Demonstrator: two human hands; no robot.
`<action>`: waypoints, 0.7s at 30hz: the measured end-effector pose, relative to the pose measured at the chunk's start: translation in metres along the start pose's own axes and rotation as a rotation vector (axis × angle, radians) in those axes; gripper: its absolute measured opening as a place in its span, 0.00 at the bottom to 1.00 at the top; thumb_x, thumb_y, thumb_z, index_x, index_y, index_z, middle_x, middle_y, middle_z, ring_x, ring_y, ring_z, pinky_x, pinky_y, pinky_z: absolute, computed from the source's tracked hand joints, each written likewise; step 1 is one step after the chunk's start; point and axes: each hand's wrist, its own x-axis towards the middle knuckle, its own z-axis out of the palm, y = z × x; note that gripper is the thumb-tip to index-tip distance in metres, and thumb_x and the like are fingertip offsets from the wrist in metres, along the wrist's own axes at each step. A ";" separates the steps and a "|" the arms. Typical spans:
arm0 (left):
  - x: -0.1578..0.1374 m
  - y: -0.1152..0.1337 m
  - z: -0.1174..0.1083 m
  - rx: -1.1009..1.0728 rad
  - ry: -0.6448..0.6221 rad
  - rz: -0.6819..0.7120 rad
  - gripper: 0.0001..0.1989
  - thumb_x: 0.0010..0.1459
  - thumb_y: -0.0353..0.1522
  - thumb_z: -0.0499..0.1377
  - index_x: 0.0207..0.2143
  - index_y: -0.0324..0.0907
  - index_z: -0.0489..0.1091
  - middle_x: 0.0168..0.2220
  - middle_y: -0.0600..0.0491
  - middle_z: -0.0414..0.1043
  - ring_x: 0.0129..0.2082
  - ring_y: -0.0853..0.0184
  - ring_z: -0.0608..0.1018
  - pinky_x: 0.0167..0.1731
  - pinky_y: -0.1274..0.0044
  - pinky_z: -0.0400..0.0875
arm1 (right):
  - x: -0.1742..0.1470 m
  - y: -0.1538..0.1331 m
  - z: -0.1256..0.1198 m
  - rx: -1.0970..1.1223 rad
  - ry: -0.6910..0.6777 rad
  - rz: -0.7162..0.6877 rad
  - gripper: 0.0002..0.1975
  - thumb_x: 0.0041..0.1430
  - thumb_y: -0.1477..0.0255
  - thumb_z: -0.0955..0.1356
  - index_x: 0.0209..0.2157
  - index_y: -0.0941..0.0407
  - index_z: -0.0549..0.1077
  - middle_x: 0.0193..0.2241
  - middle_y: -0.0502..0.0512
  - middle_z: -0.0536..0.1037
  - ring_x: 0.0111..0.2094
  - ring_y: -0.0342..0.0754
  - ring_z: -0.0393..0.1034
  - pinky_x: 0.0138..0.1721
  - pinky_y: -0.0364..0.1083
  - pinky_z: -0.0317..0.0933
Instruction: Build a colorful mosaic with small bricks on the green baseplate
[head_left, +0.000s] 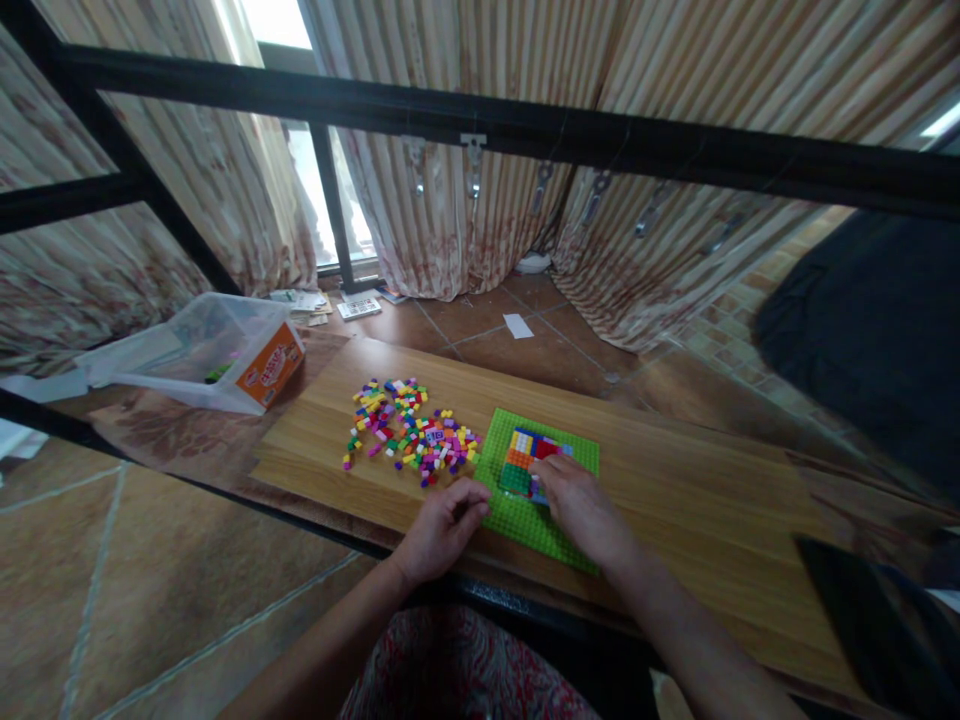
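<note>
A bright green studded baseplate [501, 433] lies on the wooden board, with a block of coloured toy bricks [519, 458] built up near its middle in orange, green, yellow, red and blue. My right hand [581, 505] reaches over the plate, its fingers bent down onto the right part of these bricks. Whatever its fingertips hold, if anything, is hidden. At the plate's left edge is my left hand [448, 525], fingers curled with thumb and forefinger close together; no object shows clearly between them. Just beyond it spreads a heap of small loose bricks [409, 425] in many colours.
A clear plastic bin [180, 385] with an orange label stands left of the wooden board [697, 500]. A black metal rail [525, 130] crosses in front of the curtains. Papers [517, 325] lie on the tiled floor behind. A dark flat object [847, 600] sits at right.
</note>
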 end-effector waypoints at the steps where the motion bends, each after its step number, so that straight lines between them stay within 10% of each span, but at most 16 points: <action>1: 0.000 0.000 0.000 0.001 -0.001 0.001 0.09 0.61 0.37 0.53 0.36 0.41 0.68 0.27 0.56 0.66 0.28 0.71 0.69 0.30 0.80 0.64 | 0.000 0.001 0.001 0.030 0.024 0.017 0.11 0.60 0.79 0.61 0.35 0.55 0.74 0.33 0.55 0.76 0.37 0.49 0.68 0.41 0.47 0.60; 21: 0.000 0.000 0.000 0.034 0.015 0.024 0.09 0.62 0.36 0.53 0.36 0.41 0.69 0.28 0.55 0.66 0.30 0.71 0.69 0.32 0.79 0.65 | -0.007 -0.001 0.015 0.348 0.350 0.558 0.14 0.53 0.59 0.66 0.25 0.54 0.74 0.24 0.51 0.75 0.27 0.47 0.69 0.31 0.46 0.58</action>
